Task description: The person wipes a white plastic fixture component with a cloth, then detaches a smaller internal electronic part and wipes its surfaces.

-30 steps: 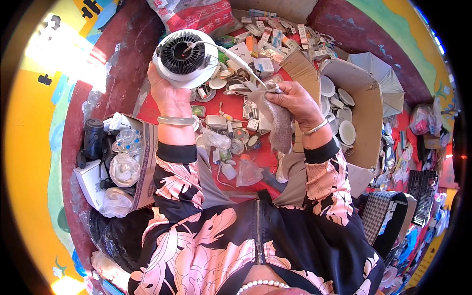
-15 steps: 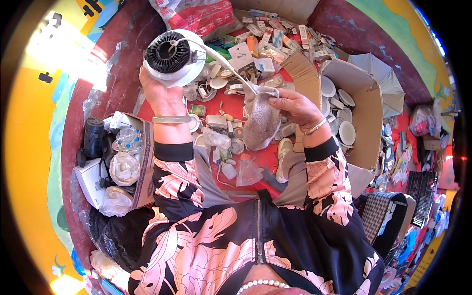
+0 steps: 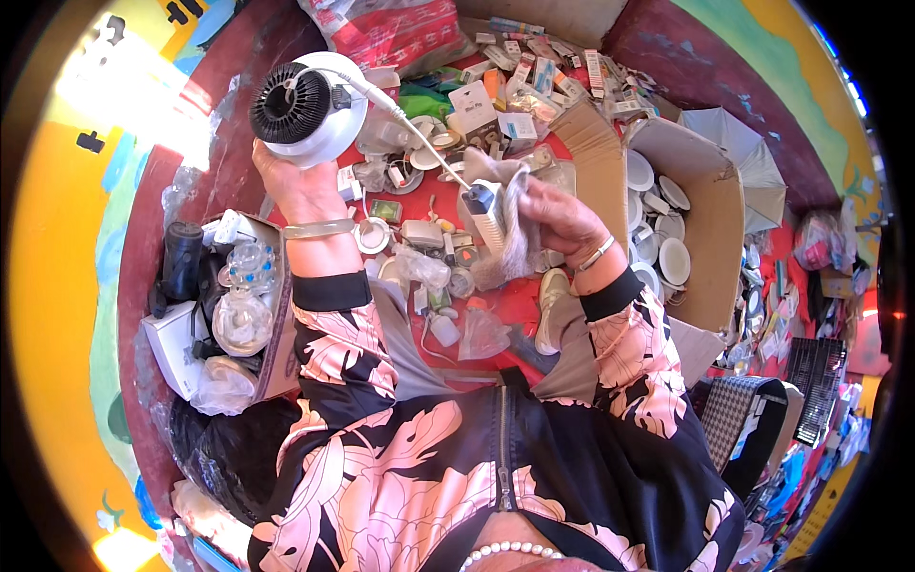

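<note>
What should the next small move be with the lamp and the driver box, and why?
Probably wipe the small white driver box with the grey cloth that the right hand holds around it. The left hand holds the round white lamp raised, so the white cable between them hangs free and the box is exposed.

lamp fitting [image 3: 307, 107] left, above parts pile [image 3: 448, 248] | driver box [image 3: 484, 212] right | cardboard box [image 3: 710, 229] far right
</note>
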`<state>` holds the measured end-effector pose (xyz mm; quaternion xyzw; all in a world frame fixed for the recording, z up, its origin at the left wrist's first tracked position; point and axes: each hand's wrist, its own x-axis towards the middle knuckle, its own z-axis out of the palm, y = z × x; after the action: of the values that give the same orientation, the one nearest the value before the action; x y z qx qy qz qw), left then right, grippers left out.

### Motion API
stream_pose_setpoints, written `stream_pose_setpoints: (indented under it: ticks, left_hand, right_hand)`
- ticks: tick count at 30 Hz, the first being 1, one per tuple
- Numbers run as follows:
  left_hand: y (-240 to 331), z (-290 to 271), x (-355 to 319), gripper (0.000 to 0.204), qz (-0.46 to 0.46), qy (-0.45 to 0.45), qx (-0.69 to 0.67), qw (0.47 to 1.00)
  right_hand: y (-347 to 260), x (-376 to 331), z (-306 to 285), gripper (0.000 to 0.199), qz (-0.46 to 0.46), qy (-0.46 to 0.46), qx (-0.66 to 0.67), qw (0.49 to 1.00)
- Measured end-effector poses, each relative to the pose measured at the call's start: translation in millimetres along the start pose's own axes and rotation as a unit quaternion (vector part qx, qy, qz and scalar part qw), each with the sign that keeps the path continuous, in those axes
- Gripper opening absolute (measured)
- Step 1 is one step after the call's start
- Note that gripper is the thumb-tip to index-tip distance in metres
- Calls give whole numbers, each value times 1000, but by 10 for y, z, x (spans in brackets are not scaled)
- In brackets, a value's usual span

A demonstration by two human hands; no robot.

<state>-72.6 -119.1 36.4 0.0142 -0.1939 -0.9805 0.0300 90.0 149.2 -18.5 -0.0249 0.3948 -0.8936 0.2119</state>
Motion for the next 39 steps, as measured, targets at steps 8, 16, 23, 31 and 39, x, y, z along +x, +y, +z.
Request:
stream_pose_setpoints:
  ticks: [8,16,23,31,39]
  left_hand:
    - [-7,-49,30,35,-25,-22,-35,999]
    - [-51,-46,68,39,-10,-46,38,998]
    - [-107,-19,-20,42,-30,-54,48,997]
    - [-180,56,-85,44,-33,-30,84,995]
    - [-204,46,-96,47,-30,-10,104,994]
  right_hand:
    - [39,15,267,56,7,-13,-64,998]
    - [42,23,330,58,-70,5,-12,997]
    - [43,26,413,37,-67,98,-86,989]
    - [-36,38,431,43,-55,205,31,977]
    - [-101,-8,520,58,-51,104,-67,991]
